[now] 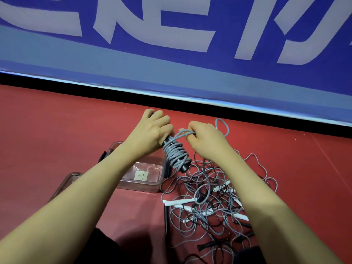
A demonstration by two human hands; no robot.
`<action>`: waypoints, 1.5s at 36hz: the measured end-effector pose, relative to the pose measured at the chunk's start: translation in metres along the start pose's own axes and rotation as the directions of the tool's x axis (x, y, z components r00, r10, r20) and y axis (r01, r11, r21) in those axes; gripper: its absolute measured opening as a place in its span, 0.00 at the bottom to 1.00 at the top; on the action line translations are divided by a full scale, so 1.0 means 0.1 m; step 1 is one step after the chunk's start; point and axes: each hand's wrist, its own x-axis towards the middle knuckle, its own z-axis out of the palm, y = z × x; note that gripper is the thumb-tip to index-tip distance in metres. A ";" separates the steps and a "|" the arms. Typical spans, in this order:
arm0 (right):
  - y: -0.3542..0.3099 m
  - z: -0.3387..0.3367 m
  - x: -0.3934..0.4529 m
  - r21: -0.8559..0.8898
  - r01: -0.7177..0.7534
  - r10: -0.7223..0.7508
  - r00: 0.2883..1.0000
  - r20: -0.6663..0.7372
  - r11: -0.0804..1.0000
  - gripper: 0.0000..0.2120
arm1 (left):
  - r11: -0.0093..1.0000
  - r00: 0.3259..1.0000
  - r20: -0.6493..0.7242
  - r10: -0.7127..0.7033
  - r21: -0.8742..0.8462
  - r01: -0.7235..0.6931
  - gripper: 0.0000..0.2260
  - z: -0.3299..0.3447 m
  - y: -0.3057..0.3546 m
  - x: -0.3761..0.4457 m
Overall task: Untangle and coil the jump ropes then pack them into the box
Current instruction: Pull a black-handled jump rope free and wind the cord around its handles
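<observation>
Jump ropes (211, 202): tangled heap on red floor, nearest. Clear box (142, 182) beside, open. Beyond, black handle (168, 141) gripped by left hand (152, 130); grey cord (176, 152) pinched by right hand (204, 138). Turns are best laid snug, tension kept.

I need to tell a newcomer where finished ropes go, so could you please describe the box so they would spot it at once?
On the red floor, left of the tangled jump ropes, sits the box, partly under the left forearm. Unlike the cords and handles beside it, it is a clear, rectangular plastic container, open on top, with two small pale labels inside.
</observation>
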 end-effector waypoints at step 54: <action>-0.03 0.01 0.02 -0.098 -0.022 0.017 0.998 -0.054 0.995 0.14 | 0.976 0.832 0.514 -0.209 0.163 0.144 0.14 0.02 0.16 0.05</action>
